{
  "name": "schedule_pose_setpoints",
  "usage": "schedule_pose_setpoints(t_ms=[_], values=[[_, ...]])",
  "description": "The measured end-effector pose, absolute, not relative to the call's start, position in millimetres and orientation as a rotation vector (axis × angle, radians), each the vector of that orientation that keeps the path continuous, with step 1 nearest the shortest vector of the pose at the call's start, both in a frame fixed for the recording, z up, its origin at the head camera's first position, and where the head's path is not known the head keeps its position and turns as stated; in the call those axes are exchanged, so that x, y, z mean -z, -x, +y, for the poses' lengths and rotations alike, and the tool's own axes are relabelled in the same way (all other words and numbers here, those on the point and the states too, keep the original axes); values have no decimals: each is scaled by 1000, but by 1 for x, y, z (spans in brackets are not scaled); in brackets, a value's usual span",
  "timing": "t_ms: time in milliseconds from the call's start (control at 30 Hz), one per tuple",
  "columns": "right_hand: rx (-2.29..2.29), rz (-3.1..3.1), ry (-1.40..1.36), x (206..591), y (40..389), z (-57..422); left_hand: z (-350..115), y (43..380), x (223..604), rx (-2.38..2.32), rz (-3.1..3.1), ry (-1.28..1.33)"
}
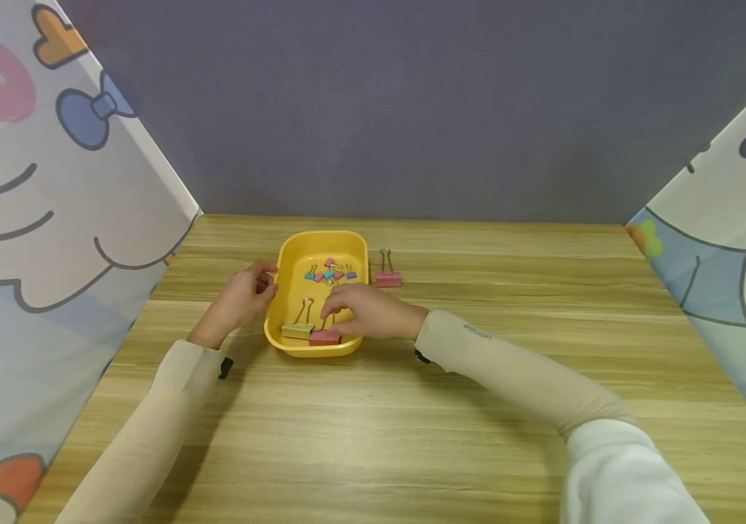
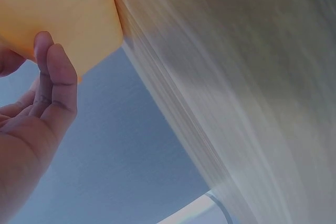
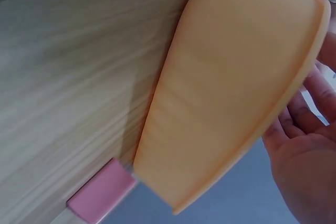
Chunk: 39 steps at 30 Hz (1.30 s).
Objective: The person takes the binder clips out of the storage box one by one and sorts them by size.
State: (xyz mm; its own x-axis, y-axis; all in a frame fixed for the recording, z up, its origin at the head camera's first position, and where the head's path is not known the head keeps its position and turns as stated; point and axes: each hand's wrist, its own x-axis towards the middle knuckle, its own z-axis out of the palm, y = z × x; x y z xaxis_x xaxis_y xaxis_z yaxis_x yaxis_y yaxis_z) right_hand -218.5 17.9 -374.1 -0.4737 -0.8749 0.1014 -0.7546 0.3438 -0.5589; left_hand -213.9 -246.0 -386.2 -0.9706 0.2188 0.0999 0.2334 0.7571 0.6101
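Observation:
A yellow tray [image 1: 285, 273] holds binder clips of two sizes. My right hand [image 1: 373, 311] reaches over its right rim, fingertips at the wire handles of a large pink binder clip [image 1: 324, 338] near the front wall, pinching it. A large yellow-green binder clip [image 1: 297, 331] stands just left of that one, handles up. My left hand [image 1: 236, 300] is at the tray's left side with loosely bent fingers; in the left wrist view its fingertips [image 2: 62, 59] are right at the outer wall. In the right wrist view, the tray wall hides the right fingertips.
Several small coloured binder clips [image 1: 330, 274] lie together toward the back of the tray. Outside, close to the right rim, another large pink binder clip [image 1: 389, 279] stands on the wooden table [image 1: 510, 291]. A grey panel [image 1: 412, 109] rises behind the table, with printed cloth at both sides.

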Motion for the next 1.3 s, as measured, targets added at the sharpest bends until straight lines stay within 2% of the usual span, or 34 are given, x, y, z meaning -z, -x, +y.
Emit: schedule_pose_setpoints(t_ms=[867, 1300], values=[[359, 2456, 1354, 377, 217, -7, -245, 215, 385, 998, -2907, 388], [348, 2441, 1294, 377, 217, -12, -246, 214, 386, 1010, -2915, 385]])
